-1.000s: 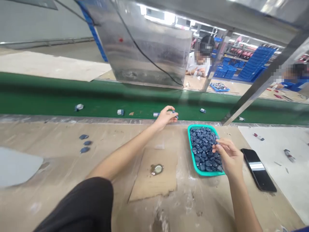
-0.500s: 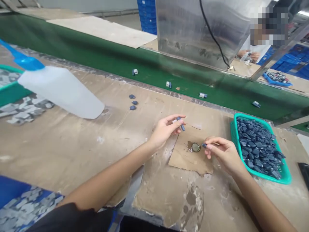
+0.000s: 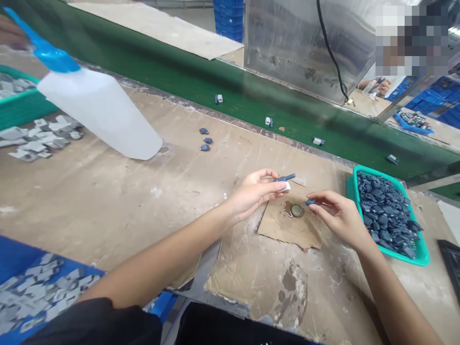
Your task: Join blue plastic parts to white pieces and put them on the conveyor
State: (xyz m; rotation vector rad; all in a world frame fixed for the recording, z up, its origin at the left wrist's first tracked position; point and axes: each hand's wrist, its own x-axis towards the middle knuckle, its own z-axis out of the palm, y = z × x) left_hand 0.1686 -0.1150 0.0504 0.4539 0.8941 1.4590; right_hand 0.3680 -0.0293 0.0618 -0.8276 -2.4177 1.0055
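My left hand (image 3: 253, 194) is closed on a blue-grey plastic part (image 3: 287, 178) with a thin stem pointing right, and a small white piece (image 3: 286, 187) beside it under the thumb. Fingertips of my right hand (image 3: 336, 211) pinch a small dark blue plastic piece (image 3: 309, 202). Just left of that piece, a round metal cap (image 3: 297, 210) lies on a torn cardboard sheet (image 3: 287, 232), with a wet patch next to it. To the right of my right hand stands a green basket (image 3: 424, 256) heaped with dark blue pieces (image 3: 386, 211).
A white bottle (image 3: 104, 112) with a blue nozzle tilts on the left, near grey pieces (image 3: 43, 139). Three blue pieces (image 3: 204, 147) lie mid-table. Several parts (image 3: 318, 141) sit on the green belt (image 3: 244, 115). A blue container (image 3: 14, 254) of grey pieces is lower left. Another person's hands (image 3: 383, 87) show behind.
The part in my left hand has turned from pointing down to pointing right, showing its white piece. My right hand has lifted slightly away from the cap. Parts on the belt have shifted right.
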